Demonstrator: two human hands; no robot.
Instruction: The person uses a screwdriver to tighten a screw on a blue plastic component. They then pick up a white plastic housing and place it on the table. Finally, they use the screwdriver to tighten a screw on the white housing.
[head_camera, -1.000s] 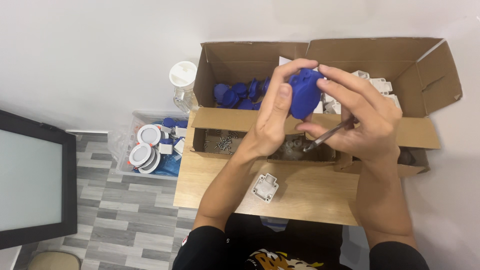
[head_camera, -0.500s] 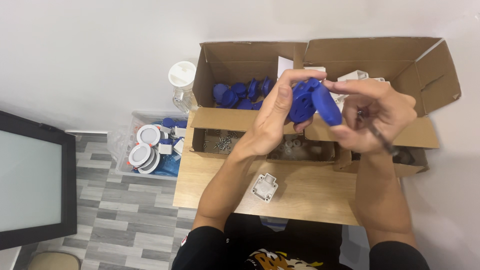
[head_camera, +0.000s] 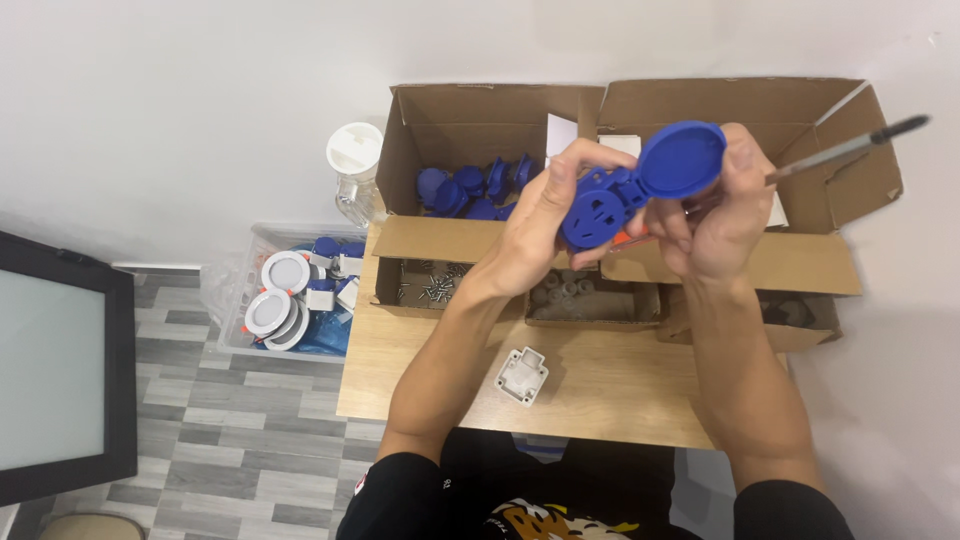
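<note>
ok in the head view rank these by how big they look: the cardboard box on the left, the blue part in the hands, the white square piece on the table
1. cardboard box, largest
2. blue part, though nearness to the camera enlarges it
3. white square piece, smallest

Both forearms are bare from the elbow down, and the left hand (head_camera: 530, 235) and right hand (head_camera: 715, 225) wear no gloves, rings or watch. Short black sleeves end near the elbows. The black shirt bears an orange, white and yellow print on the chest.
</note>
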